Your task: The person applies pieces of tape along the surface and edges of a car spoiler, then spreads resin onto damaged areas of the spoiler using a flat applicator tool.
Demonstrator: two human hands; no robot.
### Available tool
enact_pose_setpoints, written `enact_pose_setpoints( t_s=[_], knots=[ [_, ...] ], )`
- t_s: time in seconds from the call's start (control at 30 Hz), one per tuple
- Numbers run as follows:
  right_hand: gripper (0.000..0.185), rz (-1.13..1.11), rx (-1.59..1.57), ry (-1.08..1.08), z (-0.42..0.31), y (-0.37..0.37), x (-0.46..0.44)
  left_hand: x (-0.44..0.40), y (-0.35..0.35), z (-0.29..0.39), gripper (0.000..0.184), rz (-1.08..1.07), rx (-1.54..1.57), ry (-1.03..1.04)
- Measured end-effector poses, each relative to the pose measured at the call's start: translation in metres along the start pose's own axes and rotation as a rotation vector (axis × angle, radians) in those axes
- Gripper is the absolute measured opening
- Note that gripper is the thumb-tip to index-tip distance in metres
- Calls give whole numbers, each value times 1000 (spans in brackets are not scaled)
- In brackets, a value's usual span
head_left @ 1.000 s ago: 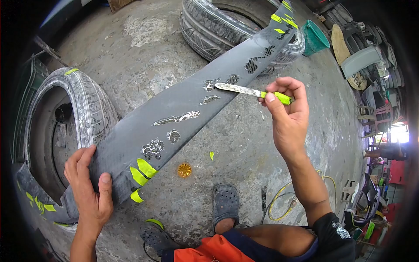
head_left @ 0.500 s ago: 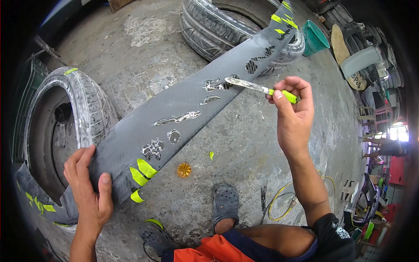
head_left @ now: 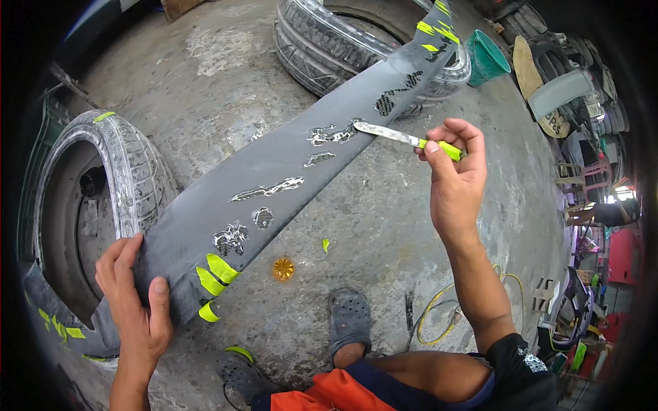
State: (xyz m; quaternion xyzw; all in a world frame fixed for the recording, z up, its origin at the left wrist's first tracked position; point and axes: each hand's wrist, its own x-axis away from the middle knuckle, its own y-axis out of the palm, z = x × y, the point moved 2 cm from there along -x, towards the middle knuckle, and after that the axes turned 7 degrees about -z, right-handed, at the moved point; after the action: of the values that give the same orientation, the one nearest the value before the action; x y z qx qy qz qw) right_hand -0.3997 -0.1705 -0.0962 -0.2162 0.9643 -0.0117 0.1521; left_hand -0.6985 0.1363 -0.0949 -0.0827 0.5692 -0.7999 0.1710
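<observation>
A long grey car body panel [head_left: 274,157] lies slantwise across two tyres, with patches of black woven pattern edged in white and several strips of yellow-green tape [head_left: 221,268]. My left hand [head_left: 137,301] grips its near left end, fingers over the edge and thumb on the surface. Between the thumb and fingers of my right hand [head_left: 459,171] is a narrow, round-tipped knife [head_left: 391,133], its handle wrapped in yellow-green tape. The blade is smeared whitish, and its tip is at the right end of a patterned patch near the panel's right edge.
One tyre [head_left: 140,171] is at the left, another [head_left: 301,55] at the top. A green bucket [head_left: 486,58] stands beyond the panel. On the concrete floor are an amber round piece [head_left: 283,269] and a yellow hose [head_left: 428,322]. Car parts crowd the right side.
The whole view has shifted slightly, moving the panel and tyres a little left in the picture. Both hands keep their holds, and the knife tip stays by the same patch.
</observation>
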Motion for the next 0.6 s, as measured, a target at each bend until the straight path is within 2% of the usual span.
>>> enact_pose_setpoints(
  t_s=[0.17, 0.33, 0.6],
  knots=[
    [37, 40, -29, 7, -7, -3, -5, 0, 0, -1, 54, -4, -9, 2],
    [32, 40, -261, 127, -8, -10, -13, 0, 0, -1, 55, -4, 6, 5],
    [25, 28, -227, 204, -3, -4, -22, 0, 1, -2, 54, 1, -2, 8]
  ],
)
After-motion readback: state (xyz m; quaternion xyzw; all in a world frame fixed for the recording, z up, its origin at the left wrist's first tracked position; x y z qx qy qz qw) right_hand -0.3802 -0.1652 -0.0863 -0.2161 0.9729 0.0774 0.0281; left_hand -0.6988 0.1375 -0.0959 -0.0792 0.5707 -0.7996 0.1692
